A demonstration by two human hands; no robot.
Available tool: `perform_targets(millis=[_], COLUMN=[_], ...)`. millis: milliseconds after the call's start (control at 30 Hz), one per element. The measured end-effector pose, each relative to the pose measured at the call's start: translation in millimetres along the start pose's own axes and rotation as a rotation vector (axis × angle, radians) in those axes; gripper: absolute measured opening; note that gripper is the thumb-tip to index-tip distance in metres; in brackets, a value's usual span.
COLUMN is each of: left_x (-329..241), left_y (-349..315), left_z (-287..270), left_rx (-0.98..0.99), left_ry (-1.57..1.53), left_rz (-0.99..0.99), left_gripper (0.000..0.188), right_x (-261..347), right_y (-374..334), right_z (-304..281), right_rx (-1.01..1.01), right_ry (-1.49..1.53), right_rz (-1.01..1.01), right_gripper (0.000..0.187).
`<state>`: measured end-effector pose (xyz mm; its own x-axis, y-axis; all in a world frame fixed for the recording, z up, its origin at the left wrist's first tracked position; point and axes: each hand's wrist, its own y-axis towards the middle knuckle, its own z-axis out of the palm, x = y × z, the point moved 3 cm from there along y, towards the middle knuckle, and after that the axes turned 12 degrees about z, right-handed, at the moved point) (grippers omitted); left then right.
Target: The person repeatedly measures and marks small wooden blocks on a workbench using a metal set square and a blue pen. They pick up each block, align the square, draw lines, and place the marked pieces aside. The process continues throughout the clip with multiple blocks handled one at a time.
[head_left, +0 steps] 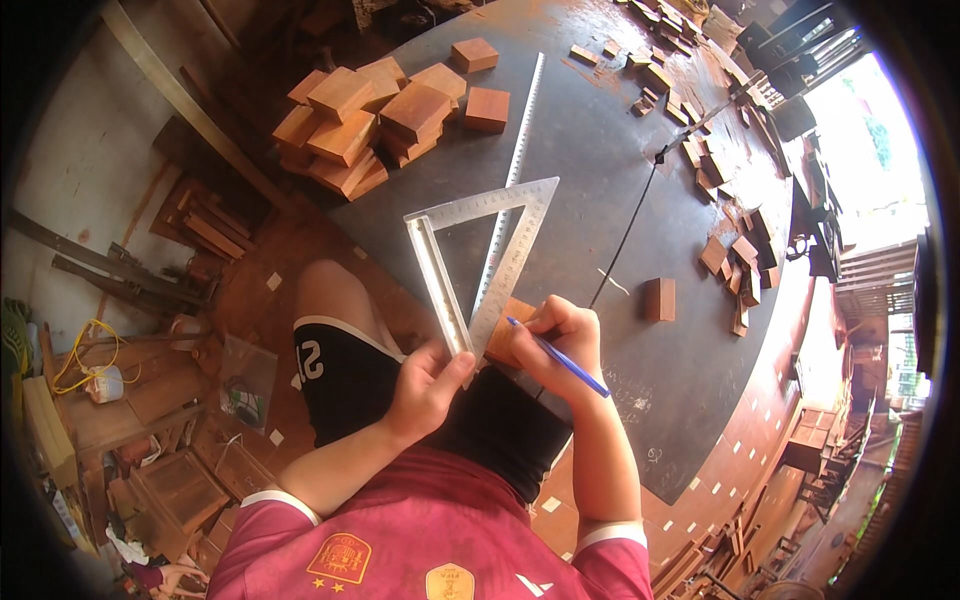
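My left hand (430,388) grips a metal triangle square (483,208) near its lower corner, thumb on the thick edge. The square's slanted ruled side lies against a small wooden block (512,335) at the table's near edge. In my right hand (565,345) is a blue pen (572,368), its tip over the block; those fingers also touch the block, which they partly cover. Beyond, a long steel ruler (520,130) lies on the dark table, passing under the square.
Stacked wooden blocks (345,115) stand at the far left of the dark tabletop (590,170). A single block (659,299) sits to the right. Scattered offcuts (735,265) line the right side. A thin dark line (630,225) crosses the top. Wooden furniture parts (175,490) crowd the left floor.
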<state>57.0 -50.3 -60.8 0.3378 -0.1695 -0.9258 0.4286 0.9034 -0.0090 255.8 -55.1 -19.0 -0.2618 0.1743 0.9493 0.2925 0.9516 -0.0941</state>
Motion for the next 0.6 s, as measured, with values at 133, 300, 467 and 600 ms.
perform_targets(millis=[133,300,467,600], left_x=[-2.0,-2.2,-1.5,-1.3], left_y=[-0.2,-0.8,-6.3,-6.2], left_z=[4.4,5.0,3.4,3.6], left_rx=[0.022,0.006,-0.014,-0.019], left_ry=[-0.006,-0.013,-0.010,-0.004], left_rz=[0.015,0.018,-0.003,0.000], left_gripper=[0.014,0.014,0.015,0.014], right_x=[6.8,2.7,5.3,8.3], right_y=[0.1,0.8,-3.9,-3.4], right_z=[-0.1,-0.3,-0.2,-0.3], right_rx=[-0.005,-0.020,-0.010,-0.011], right_ry=[-0.037,-0.022,-0.020,-0.026], right_rz=[-0.031,-0.008,0.046,0.049], right_gripper=[0.021,0.024,0.024,0.024])
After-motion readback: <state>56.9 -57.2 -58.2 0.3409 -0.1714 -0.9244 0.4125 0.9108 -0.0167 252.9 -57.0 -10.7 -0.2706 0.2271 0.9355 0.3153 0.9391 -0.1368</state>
